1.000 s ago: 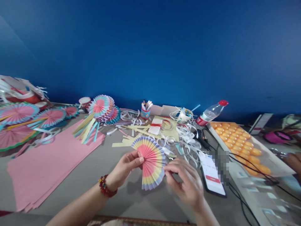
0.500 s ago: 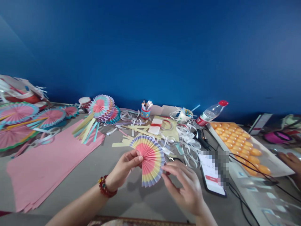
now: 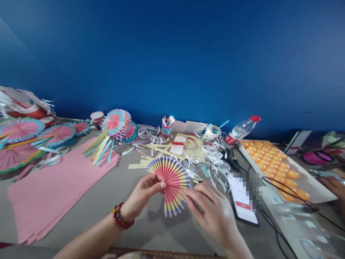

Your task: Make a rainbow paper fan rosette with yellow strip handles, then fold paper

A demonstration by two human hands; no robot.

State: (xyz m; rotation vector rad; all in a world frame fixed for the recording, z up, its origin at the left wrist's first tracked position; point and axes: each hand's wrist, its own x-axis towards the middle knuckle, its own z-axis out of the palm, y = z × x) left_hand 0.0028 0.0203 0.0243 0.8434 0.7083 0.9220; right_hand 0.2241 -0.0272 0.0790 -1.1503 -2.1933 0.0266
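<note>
A pleated paper fan, pink at the centre with yellow and lilac bands, is spread to about a half circle above the grey table. My left hand, with a red bead bracelet at the wrist, pinches it at its centre between thumb and fingers. At the fan's right rim, the fingertips of my right hand are closed on the folds. Behind the fan lie pale yellow paper strips and curled white paper scraps.
Pink paper sheets and finished paper fans occupy the left. To the right are a phone, a water bottle, black cables and a board of orange domes. Another person's hand shows at the right edge.
My right hand has closed on the fan's right rim. The fan has tilted and shifted slightly right, and its folds show more sharply; my left hand keeps its pinch.
</note>
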